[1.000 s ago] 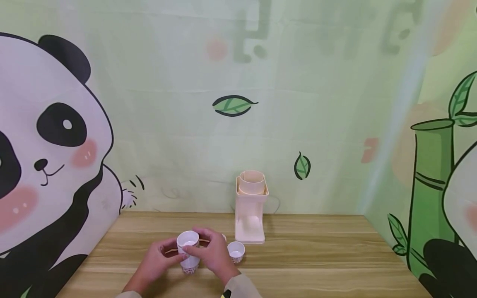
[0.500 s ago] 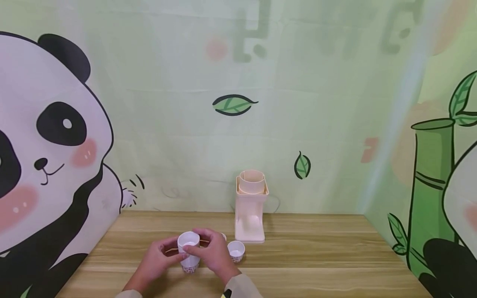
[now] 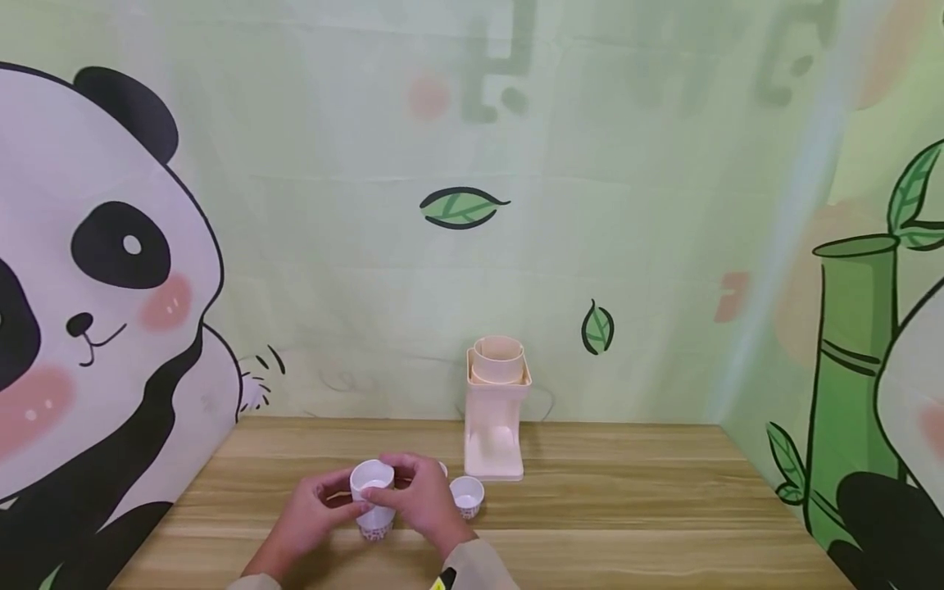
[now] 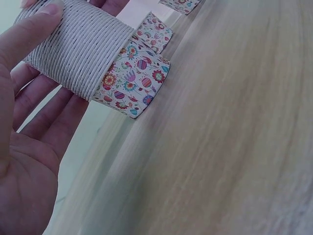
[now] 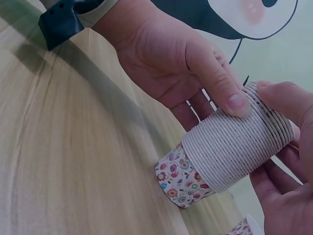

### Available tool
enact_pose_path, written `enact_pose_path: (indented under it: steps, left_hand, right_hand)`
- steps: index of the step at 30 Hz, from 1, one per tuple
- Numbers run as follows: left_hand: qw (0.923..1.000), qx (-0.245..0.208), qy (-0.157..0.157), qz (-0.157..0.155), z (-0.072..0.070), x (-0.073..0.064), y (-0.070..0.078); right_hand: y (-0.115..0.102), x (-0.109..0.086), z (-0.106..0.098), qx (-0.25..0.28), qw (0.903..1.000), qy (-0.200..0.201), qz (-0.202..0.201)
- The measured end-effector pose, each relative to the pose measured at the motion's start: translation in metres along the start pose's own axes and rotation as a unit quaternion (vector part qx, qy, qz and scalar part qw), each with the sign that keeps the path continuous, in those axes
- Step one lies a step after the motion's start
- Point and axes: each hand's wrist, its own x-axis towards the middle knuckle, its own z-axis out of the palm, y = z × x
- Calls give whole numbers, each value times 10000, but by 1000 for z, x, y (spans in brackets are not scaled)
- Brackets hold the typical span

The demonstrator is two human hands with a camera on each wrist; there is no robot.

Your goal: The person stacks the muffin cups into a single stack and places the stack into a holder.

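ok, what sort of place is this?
Probably a staged tabletop booth for recording, though I can't be sure: a printed panda backdrop stands behind and on both sides of a wood-grain table, which holds a pink stand.

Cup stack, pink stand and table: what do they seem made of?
Cup stack: likely paper, matte, with rolled rims and floral print. Pink stand: probably plastic, smooth, rounded edges, faint sheen. Table: wood or wood-look laminate, low sheen; streaky grain fits either.
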Motion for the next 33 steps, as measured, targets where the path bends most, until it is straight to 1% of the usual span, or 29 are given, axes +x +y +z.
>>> enact_pose_path:
  steps: [7, 14, 19, 22, 28, 33]
  left_hand:
    - [10000, -42, 26, -28, 0, 1, 0]
    - [9998, -95, -74, 129, 0, 0, 3]
    - [9997, -132, -99, 157, -1, 0, 2]
    - [9999, -79, -52, 144, -1, 0, 2]
    - [9997, -10, 8, 236, -2, -2, 2]
    - [9996, 0, 31, 287, 1, -2, 2]
  right_hand:
    - [-2, -1, 0, -24, 10000, -8, -22]
    - [1, 0, -1, -108, 9999, -41, -15]
    - [0, -1, 0, -101, 9999, -40, -46]
    - [0, -1, 0, -52, 9999, -52, -77]
    - [3, -1, 1, -65, 9998, -115, -131]
    - [7, -2, 0, -94, 9999, -36, -97]
